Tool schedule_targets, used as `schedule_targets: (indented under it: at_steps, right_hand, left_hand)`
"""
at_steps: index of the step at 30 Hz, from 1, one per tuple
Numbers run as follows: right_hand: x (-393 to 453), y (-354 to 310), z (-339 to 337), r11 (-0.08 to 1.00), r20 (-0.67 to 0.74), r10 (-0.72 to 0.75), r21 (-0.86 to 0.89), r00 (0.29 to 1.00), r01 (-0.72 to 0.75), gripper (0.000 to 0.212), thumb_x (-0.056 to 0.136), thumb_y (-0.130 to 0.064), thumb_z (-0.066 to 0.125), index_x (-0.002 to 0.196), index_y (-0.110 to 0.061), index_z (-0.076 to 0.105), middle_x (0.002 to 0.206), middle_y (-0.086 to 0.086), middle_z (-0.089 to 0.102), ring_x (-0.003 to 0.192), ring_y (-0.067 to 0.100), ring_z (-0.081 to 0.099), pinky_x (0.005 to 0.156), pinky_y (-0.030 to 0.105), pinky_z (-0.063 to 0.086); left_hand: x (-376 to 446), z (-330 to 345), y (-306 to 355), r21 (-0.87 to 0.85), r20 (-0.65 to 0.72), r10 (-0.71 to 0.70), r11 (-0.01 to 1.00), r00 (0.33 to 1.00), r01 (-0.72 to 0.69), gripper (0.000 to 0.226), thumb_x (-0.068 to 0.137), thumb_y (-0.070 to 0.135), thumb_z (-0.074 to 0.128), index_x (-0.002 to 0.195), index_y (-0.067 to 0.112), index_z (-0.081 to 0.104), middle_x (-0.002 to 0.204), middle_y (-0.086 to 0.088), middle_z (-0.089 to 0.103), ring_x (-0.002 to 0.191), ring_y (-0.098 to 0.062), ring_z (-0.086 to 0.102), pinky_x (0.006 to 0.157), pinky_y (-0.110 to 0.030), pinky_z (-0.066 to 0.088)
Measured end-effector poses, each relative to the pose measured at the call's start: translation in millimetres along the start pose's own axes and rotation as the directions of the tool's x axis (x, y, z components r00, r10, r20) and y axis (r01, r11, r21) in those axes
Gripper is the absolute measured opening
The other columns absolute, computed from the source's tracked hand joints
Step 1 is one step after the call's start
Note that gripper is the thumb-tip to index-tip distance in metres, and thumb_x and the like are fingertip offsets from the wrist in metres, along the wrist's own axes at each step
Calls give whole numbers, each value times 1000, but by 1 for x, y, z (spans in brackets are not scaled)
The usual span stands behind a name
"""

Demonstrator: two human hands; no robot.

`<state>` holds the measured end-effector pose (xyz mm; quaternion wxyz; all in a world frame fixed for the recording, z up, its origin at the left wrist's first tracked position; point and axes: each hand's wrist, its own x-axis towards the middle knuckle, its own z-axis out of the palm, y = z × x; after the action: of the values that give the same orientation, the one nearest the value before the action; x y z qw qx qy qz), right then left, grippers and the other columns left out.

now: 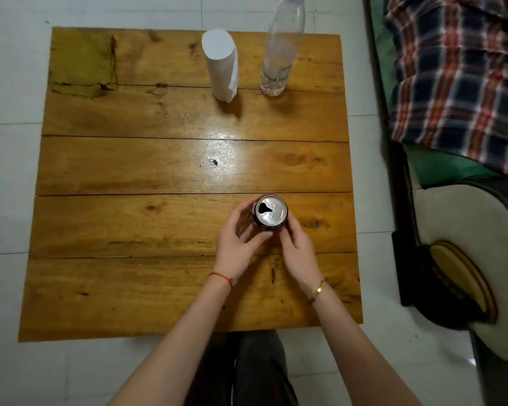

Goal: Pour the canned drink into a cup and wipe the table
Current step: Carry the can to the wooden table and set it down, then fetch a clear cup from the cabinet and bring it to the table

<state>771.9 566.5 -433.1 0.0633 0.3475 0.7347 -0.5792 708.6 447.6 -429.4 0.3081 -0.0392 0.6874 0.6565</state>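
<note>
Aluminium can, already opened, stands upright on the wooden bench. The left hand and right hand both curl round its sides. A paper roll and clear bottle stand well apart from it.

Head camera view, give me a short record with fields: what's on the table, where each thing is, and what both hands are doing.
table: wooden planks
can: upright, near side right of centre, top already open
paper roll: white, standing on end at the far side
bottle: clear plastic, upright, right of the paper roll
cloth: olive, flat on the far left corner
left hand: fingers curled round the can's left side
right hand: fingers curled round the can's right side
cup: none in view
</note>
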Motion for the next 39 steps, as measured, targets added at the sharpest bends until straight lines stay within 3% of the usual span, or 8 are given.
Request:
schedule_targets:
  at_steps: [4, 8, 10, 14, 18, 20, 28, 39]
  right_hand:
    - [-2, 4, 1, 1000, 7, -3, 5, 1000, 3, 49, 100, -13, 41, 148, -22, 33, 147, -10, 44, 134, 1, 38, 113, 22, 30]
    - [-7, 1, 0, 998, 8, -14, -54, 1000, 14, 51, 100, -12, 42, 149, -19, 30, 150, -5, 40, 138, 6, 35, 115, 26, 28]
    - [-11, -2, -4, 991, -3, -9, -131, 1000, 9, 54, 99, -15, 45, 150, -19, 27, 152, -3, 36, 140, 10, 32, 116, 29, 27]
    - [-27, -10, -17, 943, 10, -3, -334, 1000, 6, 61, 97, -29, 49, 151, -18, 22, 156, -1, 29, 144, 14, 27, 117, 32, 26]
    - [-55, -36, -33, 871, 48, -28, -488, 998, 48, 64, 97, -33, 49, 151, -17, 21, 156, 2, 29, 144, 16, 25, 117, 35, 27]
    - [-71, -52, -40, 842, 63, -28, -536, 998, 58, 64, 97, -34, 49, 152, -17, 20, 156, 3, 28, 145, 18, 23, 118, 36, 26]
    - [-140, -113, -60, 736, 165, -169, -635, 972, 236, 60, 97, -33, 48, 149, -15, 25, 153, 7, 34, 145, 21, 24, 119, 38, 24]
    - [-202, -188, -35, 565, 386, -401, -609, 831, 556, 54, 96, -34, 50, 144, -14, 37, 140, 5, 48, 133, 19, 42, 112, 36, 35]
  left_hand:
    - [-2, -1, -2, 35, 5, 26, 999, 1000, -26, 68, 74, -12, 75, 133, 10, 52, 133, 2, 59, 127, -6, 53, 109, -35, 45]
    - [-5, -5, -3, 208, 37, 85, 974, 996, -91, 71, 77, 7, 80, 139, 22, 49, 138, 13, 54, 131, -5, 49, 112, -35, 41]
    - [-10, -10, 1, 333, 31, 96, 938, 995, -101, 75, 78, 18, 80, 143, 27, 44, 142, 17, 49, 134, -4, 45, 113, -29, 37]
    - [-32, -26, 21, 516, 14, 123, 849, 992, -112, 69, 83, 25, 76, 144, 20, 45, 145, 5, 49, 131, -3, 41, 108, -17, 30]
    - [-67, -45, 50, 640, 52, 153, 754, 987, -150, 58, 88, 26, 71, 141, 18, 49, 143, 0, 52, 134, -14, 45, 114, -30, 32]
    - [-87, -53, 67, 677, 69, 178, 714, 982, -177, 54, 89, 24, 69, 139, 15, 51, 142, -4, 53, 135, -20, 46, 115, -38, 34]
    - [-177, -83, 129, 762, 70, 316, 596, 946, -255, 45, 89, 18, 68, 133, 12, 56, 131, -7, 60, 124, -23, 53, 107, -44, 43]
    - [-292, -143, 166, 760, -151, 364, 637, 919, -128, 50, 92, 27, 63, 140, 23, 48, 141, 3, 51, 130, -4, 39, 112, -28, 34]
